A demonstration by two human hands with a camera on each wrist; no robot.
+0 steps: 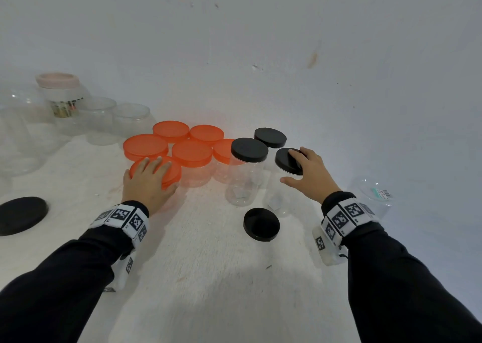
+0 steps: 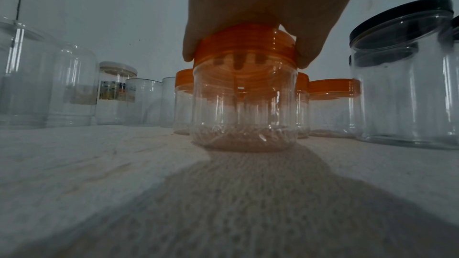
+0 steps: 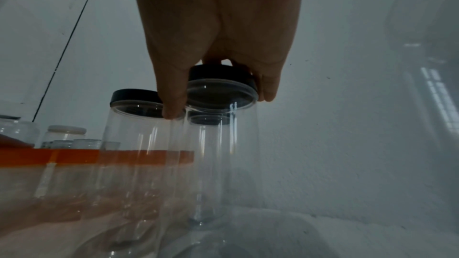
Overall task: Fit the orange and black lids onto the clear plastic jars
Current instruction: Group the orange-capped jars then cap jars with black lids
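Observation:
My left hand (image 1: 150,171) lies over an orange lid (image 1: 170,171) that sits on a short clear jar (image 2: 244,109). In the left wrist view the thumb and fingers (image 2: 191,50) curl down round the rim of the orange lid (image 2: 244,46). My right hand (image 1: 307,170) grips a black lid (image 1: 285,160) on top of a tall clear jar (image 1: 277,199). In the right wrist view the fingers (image 3: 174,95) clasp the edge of the black lid (image 3: 221,76) at the mouth of the jar (image 3: 218,164); the lid looks slightly tilted.
Several orange-lidded jars (image 1: 191,153) stand behind my left hand, and two black-lidded jars (image 1: 249,149) between my hands. A loose black lid (image 1: 261,224) lies near me, a larger one (image 1: 22,215) far left. Uncapped clear jars (image 1: 99,118) crowd the back left, against the wall.

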